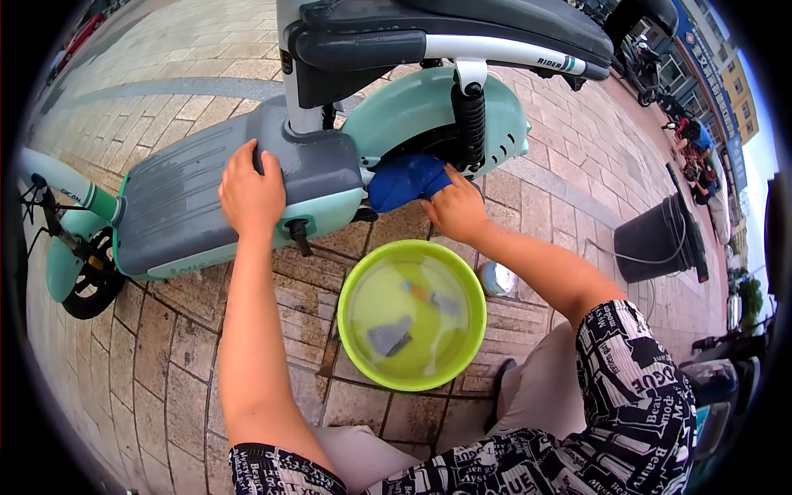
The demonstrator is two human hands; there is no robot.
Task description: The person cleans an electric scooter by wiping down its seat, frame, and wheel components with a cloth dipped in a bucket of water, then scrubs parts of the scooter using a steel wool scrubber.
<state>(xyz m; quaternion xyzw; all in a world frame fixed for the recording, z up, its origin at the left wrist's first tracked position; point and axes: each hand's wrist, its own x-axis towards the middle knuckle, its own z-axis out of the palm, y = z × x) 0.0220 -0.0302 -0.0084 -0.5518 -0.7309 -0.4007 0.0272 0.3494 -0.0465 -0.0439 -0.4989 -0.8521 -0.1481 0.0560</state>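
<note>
A mint-green and grey scooter (198, 177) stands across the view in front of me. My left hand (252, 191) lies on its grey footboard near the seat post, holding nothing, thumb apart from the fingers. My right hand (456, 206) is closed on a blue cloth (404, 181), which it presses at the rear wheel, below the mint fender (396, 103). Part of the cloth and the wheel behind it are hidden. Below the scooter sits a lime-green basin (346, 318) of cloudy water, with a grey cloth (388, 337) and an orange-and-grey brush-like tool (429, 295) in it.
A pale container (498, 279) stands right of the basin. Farther right is a black bucket (652, 241) with a hose or cable by it. People (700, 153) and parked motorbikes are in the far right background. The ground is wet brick paving.
</note>
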